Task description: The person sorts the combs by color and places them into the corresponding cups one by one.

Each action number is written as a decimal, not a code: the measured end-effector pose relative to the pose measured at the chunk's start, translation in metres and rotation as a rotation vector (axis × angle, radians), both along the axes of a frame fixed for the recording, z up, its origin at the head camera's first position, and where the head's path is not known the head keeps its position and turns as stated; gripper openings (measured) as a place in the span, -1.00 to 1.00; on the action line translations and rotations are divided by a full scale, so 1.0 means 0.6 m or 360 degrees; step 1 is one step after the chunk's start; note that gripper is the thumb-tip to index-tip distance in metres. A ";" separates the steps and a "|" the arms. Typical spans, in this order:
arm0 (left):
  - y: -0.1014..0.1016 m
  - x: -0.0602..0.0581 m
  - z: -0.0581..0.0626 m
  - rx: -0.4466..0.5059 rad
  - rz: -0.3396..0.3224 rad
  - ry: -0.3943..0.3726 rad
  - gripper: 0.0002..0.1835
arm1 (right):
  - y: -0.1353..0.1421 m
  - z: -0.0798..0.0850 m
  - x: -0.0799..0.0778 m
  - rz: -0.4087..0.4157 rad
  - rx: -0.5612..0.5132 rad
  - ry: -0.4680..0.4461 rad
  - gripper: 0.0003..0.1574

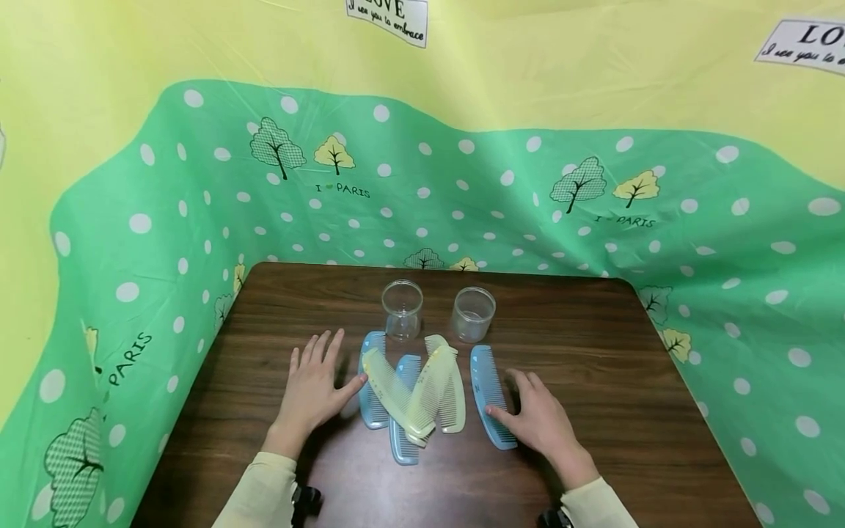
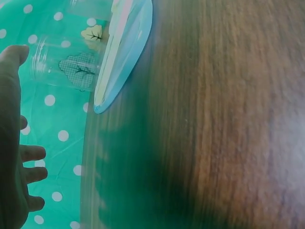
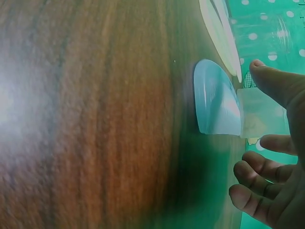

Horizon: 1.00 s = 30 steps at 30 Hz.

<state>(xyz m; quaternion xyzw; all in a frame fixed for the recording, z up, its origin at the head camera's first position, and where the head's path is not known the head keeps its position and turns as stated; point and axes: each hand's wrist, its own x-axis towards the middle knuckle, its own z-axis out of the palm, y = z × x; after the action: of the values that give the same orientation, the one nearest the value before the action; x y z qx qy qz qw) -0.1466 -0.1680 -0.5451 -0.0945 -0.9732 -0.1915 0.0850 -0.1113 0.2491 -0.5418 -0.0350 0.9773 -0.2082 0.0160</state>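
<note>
Hovering, gripping nothing: left hand spread wide by the comb pile; right hand, fingers loosely parted, over the lone blue comb, between pile and right edge of table. Comb looks light, stiff, slick; pinch along its spine.

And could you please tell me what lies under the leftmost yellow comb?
Under the leftmost yellow comb run the left blue comb and the middle blue comb, their ends showing. The covered stretches, and anything else beneath, can't be seen clearly.
</note>
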 end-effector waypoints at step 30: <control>0.032 -0.043 -0.013 0.0275 -0.0053 -0.0018 0.09 | -0.024 -0.015 0.023 -0.0055 0.0021 -0.0102 0.29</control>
<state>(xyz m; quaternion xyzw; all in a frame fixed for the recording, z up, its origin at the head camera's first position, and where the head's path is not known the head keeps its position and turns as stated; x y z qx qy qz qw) -0.1723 -0.1487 -0.5530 -0.1018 -0.9518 -0.2769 0.0841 -0.0975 0.2349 -0.5508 -0.0114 0.9781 -0.2030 0.0439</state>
